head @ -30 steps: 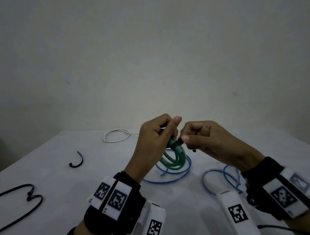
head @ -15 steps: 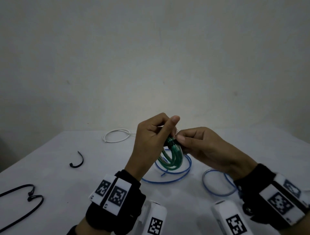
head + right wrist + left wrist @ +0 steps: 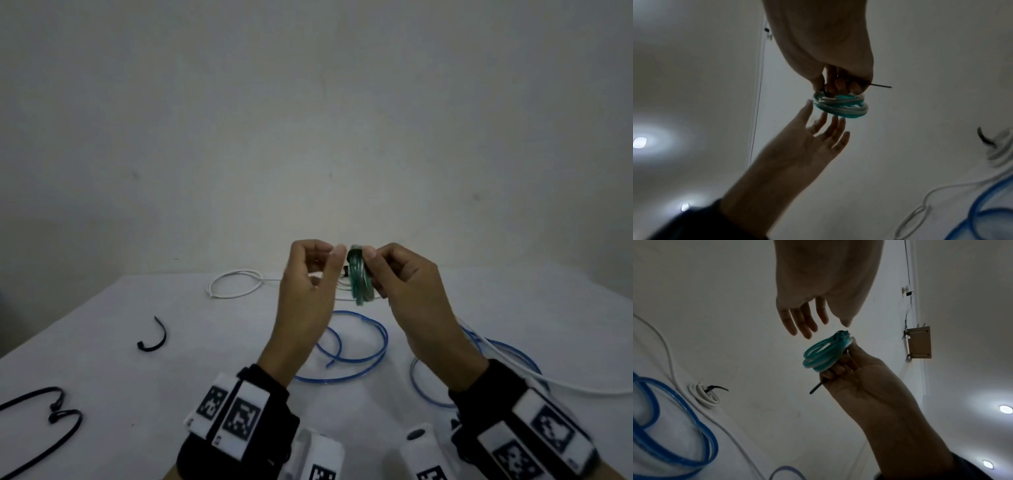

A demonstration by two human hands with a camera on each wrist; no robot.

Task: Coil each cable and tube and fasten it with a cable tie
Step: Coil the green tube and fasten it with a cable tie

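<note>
A small green coiled tube (image 3: 359,279) (image 3: 823,353) (image 3: 840,106) hangs in the air above the table, bound by a black cable tie (image 3: 841,334). My right hand (image 3: 376,270) (image 3: 840,365) (image 3: 836,86) pinches the coil at its top, and the tie's black tail (image 3: 817,387) (image 3: 880,86) sticks out past its fingers. My left hand (image 3: 322,260) (image 3: 809,321) (image 3: 824,128) is just left of the coil with relaxed fingers, holding nothing. On the table lie a loose blue tube (image 3: 356,346) under my hands and a second blue tube (image 3: 472,370) at the right.
A loose white cable (image 3: 234,284) lies at the table's back. A white coil (image 3: 704,395) tied with a black tie lies behind the hands. Spare black cable ties lie at the left (image 3: 154,337) and near left edge (image 3: 44,421). A white cable (image 3: 555,377) runs off right.
My left hand has let go of the green coil and opened. My right hand has lifted the coil higher and turned it edge-on.
</note>
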